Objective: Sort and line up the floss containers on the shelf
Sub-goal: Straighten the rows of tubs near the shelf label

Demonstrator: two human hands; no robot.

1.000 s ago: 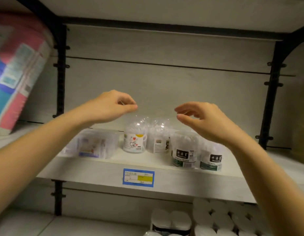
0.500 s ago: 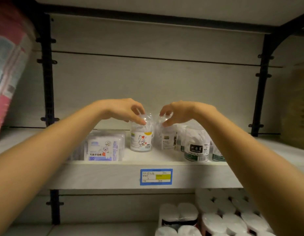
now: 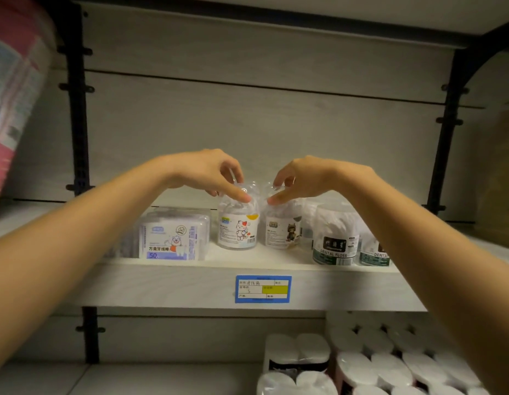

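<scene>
Two small clear tubs are what matters here: the cat-label tub (image 3: 238,229) and its neighbour, the dark-figure tub (image 3: 281,230). They stand upright just beside each other in the middle of the shelf (image 3: 190,283), set back a bit from its front edge. Each one's long axis runs straight up and down, and each grip sits right on top of its own tub, so the tubs lie directly below the fingers with no crossing over. The left grip (image 3: 207,173) is curled down onto the domed clear lid of the cat-label tub, thumb at the front and fingers round the back, pinching the top. The right grip (image 3: 301,178) does the mirror image on the dark-figure tub's lid. Can't tell if either tub has left the shelf; both look like they're sitting on it. My guess is the next bit is a straight lift or a slide toward the front edge, and since the hold is only on the lids, a loose lid could pop off. Left of the pair is a square floss box (image 3: 173,238), and to the right a taller dental floss tub (image 3: 334,235) with another partly hidden behind the right forearm. A blue price tag (image 3: 262,289) is stuck on the shelf edge, with wrapped paper rolls (image 3: 361,366) below.
</scene>
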